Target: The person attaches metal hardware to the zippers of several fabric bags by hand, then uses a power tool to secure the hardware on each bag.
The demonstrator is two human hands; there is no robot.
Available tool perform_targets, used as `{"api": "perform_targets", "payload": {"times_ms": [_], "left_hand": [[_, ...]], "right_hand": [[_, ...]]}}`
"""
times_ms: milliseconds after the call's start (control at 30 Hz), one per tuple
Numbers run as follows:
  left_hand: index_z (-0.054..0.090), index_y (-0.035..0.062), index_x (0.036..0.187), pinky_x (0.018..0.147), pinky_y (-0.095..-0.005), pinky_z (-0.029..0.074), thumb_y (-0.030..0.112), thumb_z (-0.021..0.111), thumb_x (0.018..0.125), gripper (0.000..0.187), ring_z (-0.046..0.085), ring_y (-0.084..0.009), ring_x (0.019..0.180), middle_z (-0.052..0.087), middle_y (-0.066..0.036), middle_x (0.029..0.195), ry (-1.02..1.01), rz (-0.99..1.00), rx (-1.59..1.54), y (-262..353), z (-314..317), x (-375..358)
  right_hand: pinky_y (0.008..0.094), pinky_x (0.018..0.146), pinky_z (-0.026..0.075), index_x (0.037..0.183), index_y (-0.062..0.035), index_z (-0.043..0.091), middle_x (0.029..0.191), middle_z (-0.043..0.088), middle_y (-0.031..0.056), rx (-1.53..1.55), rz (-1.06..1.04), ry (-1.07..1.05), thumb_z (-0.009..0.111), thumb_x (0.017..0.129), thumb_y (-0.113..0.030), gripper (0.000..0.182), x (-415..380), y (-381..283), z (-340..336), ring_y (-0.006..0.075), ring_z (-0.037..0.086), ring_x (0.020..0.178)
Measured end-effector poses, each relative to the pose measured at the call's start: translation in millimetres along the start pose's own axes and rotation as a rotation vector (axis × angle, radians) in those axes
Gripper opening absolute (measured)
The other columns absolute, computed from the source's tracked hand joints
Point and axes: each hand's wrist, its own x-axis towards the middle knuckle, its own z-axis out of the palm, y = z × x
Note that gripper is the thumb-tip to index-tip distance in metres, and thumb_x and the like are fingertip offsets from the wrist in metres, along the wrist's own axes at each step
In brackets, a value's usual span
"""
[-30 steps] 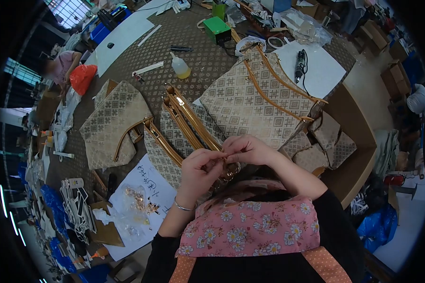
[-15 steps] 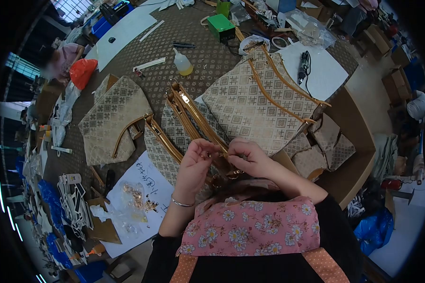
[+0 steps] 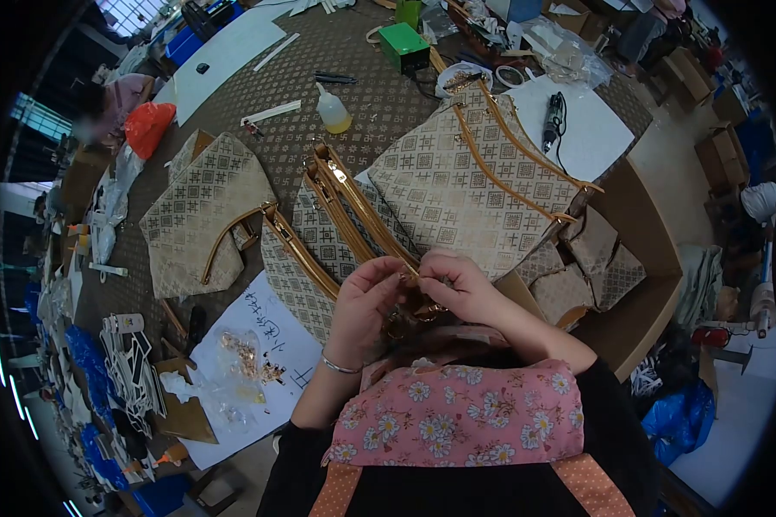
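Observation:
My left hand (image 3: 366, 302) is closed in a pinch near the close end of a patterned handbag (image 3: 317, 226) with tan trim and a gold zipper. What its fingertips hold is too small to make out. My right hand (image 3: 459, 286) is closed too, its thumb and forefinger pinching the end of the bag's tan trim. The two hands' fingertips nearly meet. Below them, gold-coloured hardware shows in the shadow, partly hidden. Beside this bag lies another patterned bag (image 3: 297, 284) with a zipper, and a larger handbag (image 3: 457, 181) with two tan straps lies to the right.
Another patterned bag (image 3: 207, 207) lies at left. A plastic bag of small gold fittings (image 3: 246, 362) rests on white paper (image 3: 284, 345). Further back are a glue bottle (image 3: 334, 112), a green box (image 3: 403, 47) and a black corded tool (image 3: 554, 121). A cardboard box (image 3: 642, 302) holds bag pieces.
My left hand has turned slightly and its fingers have drawn together beside the right fingertips. The right hand stays nearly in place. The whole view has shifted a little.

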Motion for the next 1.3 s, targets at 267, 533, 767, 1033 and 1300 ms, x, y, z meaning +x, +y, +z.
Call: {"api": "perform_targets", "payload": {"times_ms": [267,533,767,1033,1300], "left_hand": [[0.056,0.0042,0.102,0.067,-0.0205,0.047,0.0,0.059,0.084,0.019,0.058,-0.0104,0.08,0.06,-0.003,0.094,0.062,0.138,-0.063,-11,4,-2],[0.056,0.0036,0.099,0.069,-0.0212,0.048,-0.001,0.06,0.083,0.017,0.057,-0.01,0.078,0.06,-0.003,0.096,0.069,0.18,0.043,-19,5,-4],[0.057,0.0021,0.098,0.07,-0.0226,0.049,0.0,0.059,0.084,0.015,0.058,-0.011,0.078,0.061,-0.006,0.098,0.081,0.197,0.038,-19,8,-3],[0.058,0.0008,0.099,0.069,-0.022,0.048,0.001,0.059,0.084,0.015,0.058,-0.0105,0.076,0.063,-0.004,0.09,0.06,0.119,0.097,-10,15,-2],[0.058,0.0012,0.098,0.068,-0.0204,0.046,0.002,0.059,0.084,0.014,0.056,-0.0084,0.074,0.062,-0.003,0.086,0.063,0.152,0.165,-13,15,0]], "right_hand": [[0.0279,0.065,0.04,0.076,-0.001,0.053,0.076,0.053,0.0059,-0.02,0.01,0.021,0.055,0.083,-0.004,0.007,-3,0,2,0.0166,0.05,0.071],[0.0289,0.066,0.04,0.074,-0.0024,0.054,0.071,0.052,0.0055,0.006,0.033,0.071,0.058,0.082,-0.008,0.011,-4,1,5,0.0179,0.05,0.07],[0.0279,0.064,0.041,0.075,-0.0015,0.056,0.072,0.052,0.0061,0.013,0.051,0.022,0.059,0.081,-0.009,0.01,-3,-1,1,0.0173,0.051,0.07],[0.0301,0.066,0.043,0.076,-0.0017,0.058,0.073,0.053,0.0075,-0.102,0.017,-0.093,0.06,0.079,-0.009,0.009,4,-9,-9,0.02,0.052,0.072],[0.0298,0.068,0.041,0.075,-0.0013,0.055,0.074,0.053,0.0062,-0.086,0.088,-0.072,0.06,0.083,-0.011,0.014,4,-14,-11,0.0195,0.051,0.075]]}}
